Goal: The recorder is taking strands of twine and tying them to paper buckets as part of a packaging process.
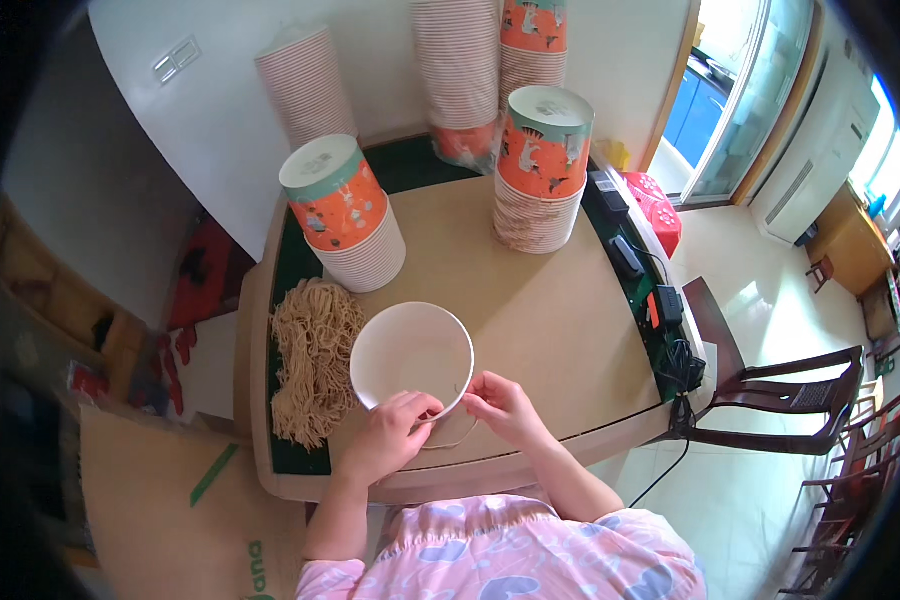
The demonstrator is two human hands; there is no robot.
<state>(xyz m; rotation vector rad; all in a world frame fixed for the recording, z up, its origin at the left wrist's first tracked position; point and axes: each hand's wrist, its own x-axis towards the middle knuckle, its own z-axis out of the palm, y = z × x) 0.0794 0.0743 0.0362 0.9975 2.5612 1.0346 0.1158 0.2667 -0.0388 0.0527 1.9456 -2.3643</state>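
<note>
A white paper bucket [407,345] is tipped on the table, its open mouth up and the pale inside showing. At its near rim, my left hand [398,425] is closed, with a thin tan cord [454,443] running from its fingertips. My right hand [502,405] pinches at the right side of the same rim, where the cord's other end comes up; a short tip of it shows inside the bucket. Fingers partly hide where cord and rim meet. Left of the bucket lies a thick heap of tan cords [315,360].
Upside-down stacks of orange and green printed buckets stand behind, one at left [342,215] and one at right [543,170]. More wrapped stacks [457,70] lean by the wall. Black adapters and cables [667,308] line the table's right edge. A dark wooden chair [785,400] stands beyond.
</note>
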